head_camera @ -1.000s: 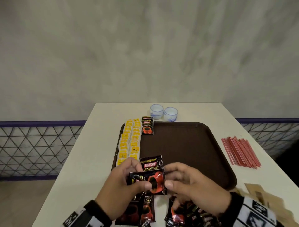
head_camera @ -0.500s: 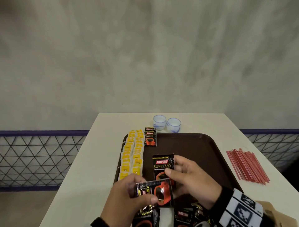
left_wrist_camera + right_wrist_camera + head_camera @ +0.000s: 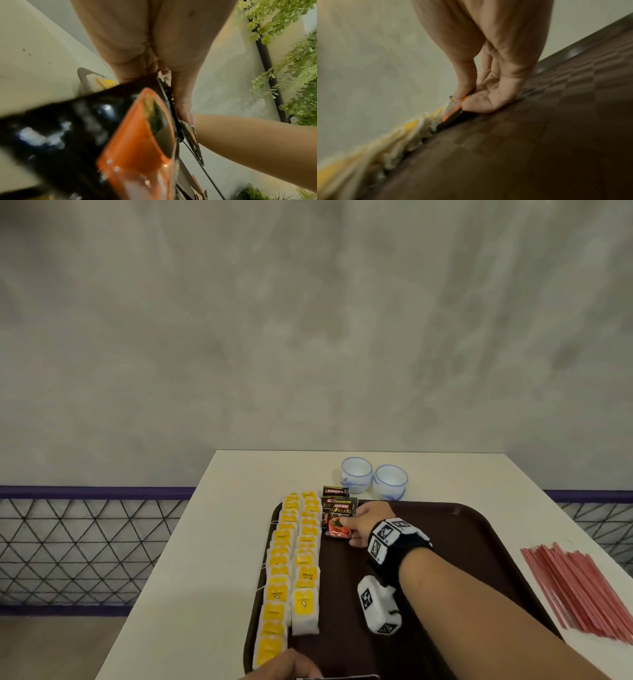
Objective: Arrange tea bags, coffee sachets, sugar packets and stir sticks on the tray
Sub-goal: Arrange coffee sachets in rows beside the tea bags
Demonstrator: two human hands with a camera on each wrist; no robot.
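Observation:
A dark brown tray lies on the white table. Two rows of yellow tea bags run down its left side. My right hand pinches a black and red coffee sachet at the tray's far left, low against the surface beside the tea bags; the right wrist view shows thumb and fingers nipping its edge. Another sachet lies just beyond it. My left hand at the bottom edge grips a coffee sachet, with more sachets behind it.
Two white and blue cups stand behind the tray. A pile of red stir sticks lies on the table to the right. The table's left edge drops off to a railing.
My right hand has carried one sachet from near me to the tray's far left, beside the tea bags. My left hand has stayed near me with its sachet.

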